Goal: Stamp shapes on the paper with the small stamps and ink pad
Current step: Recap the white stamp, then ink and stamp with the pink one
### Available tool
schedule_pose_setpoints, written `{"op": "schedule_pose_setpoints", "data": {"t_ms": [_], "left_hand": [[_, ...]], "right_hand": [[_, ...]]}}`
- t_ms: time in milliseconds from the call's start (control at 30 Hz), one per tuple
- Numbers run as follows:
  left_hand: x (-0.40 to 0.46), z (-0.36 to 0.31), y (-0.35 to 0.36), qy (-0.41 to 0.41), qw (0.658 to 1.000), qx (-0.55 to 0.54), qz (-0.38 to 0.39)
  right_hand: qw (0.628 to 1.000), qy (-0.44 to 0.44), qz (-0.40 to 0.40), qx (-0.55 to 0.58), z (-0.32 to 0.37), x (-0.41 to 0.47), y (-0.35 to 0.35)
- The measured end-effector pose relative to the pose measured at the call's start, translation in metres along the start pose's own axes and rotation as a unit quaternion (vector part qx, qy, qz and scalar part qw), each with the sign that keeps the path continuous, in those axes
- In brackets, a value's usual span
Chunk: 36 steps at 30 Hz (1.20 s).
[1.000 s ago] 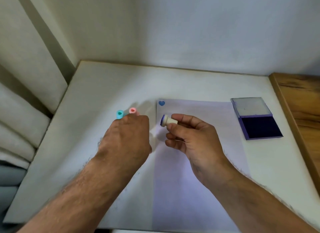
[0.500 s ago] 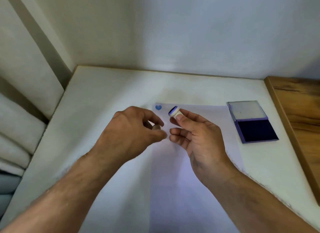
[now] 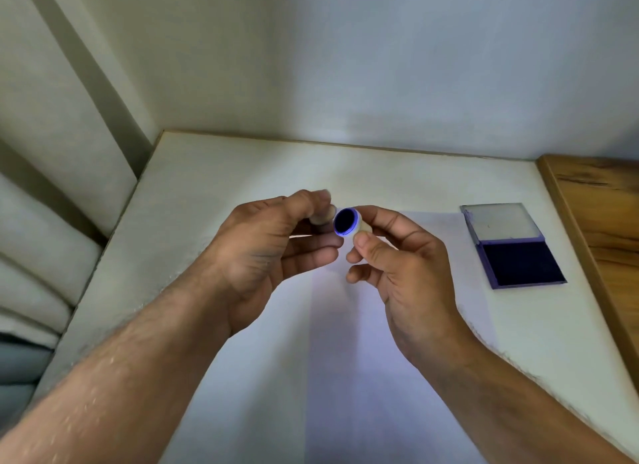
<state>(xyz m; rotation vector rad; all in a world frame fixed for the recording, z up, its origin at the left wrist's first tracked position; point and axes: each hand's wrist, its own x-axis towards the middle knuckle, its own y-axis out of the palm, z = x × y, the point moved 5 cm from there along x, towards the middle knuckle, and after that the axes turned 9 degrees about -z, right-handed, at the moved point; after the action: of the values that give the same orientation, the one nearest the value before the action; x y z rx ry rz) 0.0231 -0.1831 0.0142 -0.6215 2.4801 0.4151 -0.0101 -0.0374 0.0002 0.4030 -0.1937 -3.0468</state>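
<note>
My right hand (image 3: 401, 273) pinches a small white stamp (image 3: 346, 221) between thumb and fingers, its dark blue inked face turned toward me. My left hand (image 3: 273, 249) holds a small pale piece (image 3: 323, 216), perhaps a cap or another stamp, right beside that stamp. Both hands hover above the sheet of paper (image 3: 345, 377) on the white table (image 3: 214, 194). The open ink pad (image 3: 515, 246) lies to the right, its dark blue pad nearest me and its lid folded back. The heart print and the other stamps are hidden behind my hands.
A wall rises behind the table. A wooden surface (image 3: 605, 221) borders the table on the right. Pale cushions (image 3: 38, 256) sit past the table's left edge.
Both hands rose from the table and came together. My left hand left the pink and blue stamps holding a pale piece. The stamp's inked face turned toward me.
</note>
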Motion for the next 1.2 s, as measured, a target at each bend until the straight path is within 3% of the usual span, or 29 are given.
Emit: {"op": "schedule_pose_setpoints", "data": {"t_ms": [300, 667, 933, 1067, 1200], "left_hand": [[-0.002, 0.001, 0.004, 0.002, 0.999, 0.015, 0.032], [0.004, 0.003, 0.000, 0.026, 0.998, 0.020, 0.059], [0.010, -0.002, -0.008, 0.084, 0.994, 0.043, 0.051], [0.010, -0.004, -0.009, 0.110, 0.989, 0.090, 0.042], [0.008, -0.008, -0.008, 0.128, 0.983, 0.129, 0.034]], "right_hand": [[0.990, -0.088, -0.027, -0.105, 0.005, -0.001, -0.003], [0.952, -0.220, -0.069, -0.202, 0.016, -0.008, -0.004], [0.984, -0.131, -0.045, -0.113, 0.014, -0.001, -0.008], [1.000, -0.027, -0.004, -0.015, 0.005, 0.003, -0.006], [0.991, 0.106, 0.017, 0.076, -0.009, 0.001, -0.002]]}}
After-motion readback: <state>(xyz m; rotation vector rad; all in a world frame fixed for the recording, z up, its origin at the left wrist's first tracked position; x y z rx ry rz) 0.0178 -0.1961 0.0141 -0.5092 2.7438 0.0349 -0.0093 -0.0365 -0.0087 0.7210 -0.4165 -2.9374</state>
